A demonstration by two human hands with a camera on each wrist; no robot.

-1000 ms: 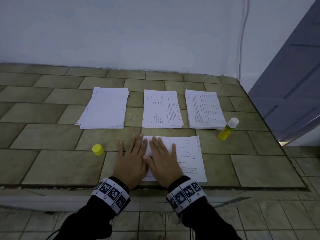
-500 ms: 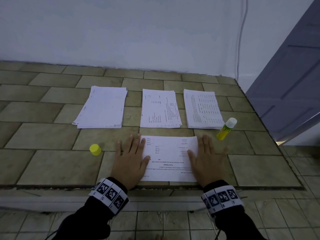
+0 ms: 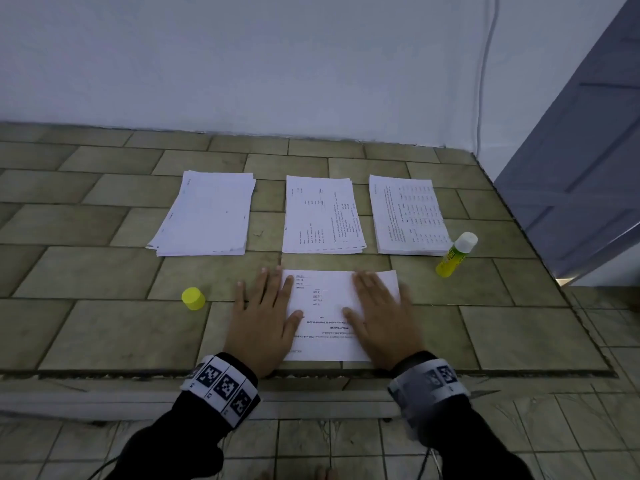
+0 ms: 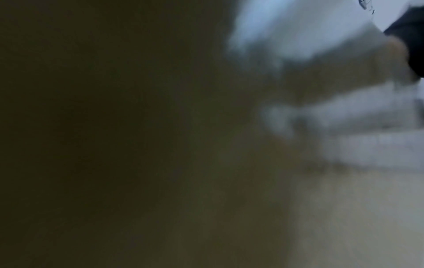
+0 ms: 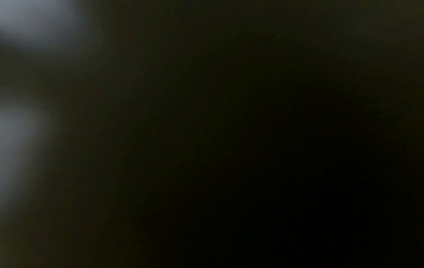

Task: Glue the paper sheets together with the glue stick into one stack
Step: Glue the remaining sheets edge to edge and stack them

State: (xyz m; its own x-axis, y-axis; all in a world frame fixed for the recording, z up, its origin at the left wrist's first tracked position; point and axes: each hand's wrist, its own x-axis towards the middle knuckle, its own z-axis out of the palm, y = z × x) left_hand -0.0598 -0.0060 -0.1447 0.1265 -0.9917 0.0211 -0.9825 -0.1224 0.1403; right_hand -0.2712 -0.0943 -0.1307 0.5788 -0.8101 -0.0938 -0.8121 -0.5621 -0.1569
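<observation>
The printed sheet (image 3: 329,317) in front of me sits where it did half a second ago, on the near part of the tiled ledge (image 3: 104,327), its long axis running away from me toward the wall and its text facing the far side, so I read it upside down. What differs is my right hand (image 3: 381,323): half a second ago it lay at the sheet's right edge, partly on the tile, and now it has slid inward and lies fully on the right half of the paper, fingers straight and spread flat. A full second ago both hands were pressed close together on the sheet's left side. My left hand (image 3: 263,327) has stayed put, flat with straight fingers, its palm on the tile and its thumb side overlapping the sheet's left edge. Both wrist views are dark and blurred and tell me nothing more. Beyond the sheet three paper piles lie in a row, long axes also running toward the wall: the left pile (image 3: 207,216), the middle pile (image 3: 322,216) and the right pile (image 3: 408,216). The glue stick (image 3: 455,254) leans tilted just beside the right pile's near corner, white tip up. Its yellow cap (image 3: 193,298) stands on the tile just left of my left hand.
</observation>
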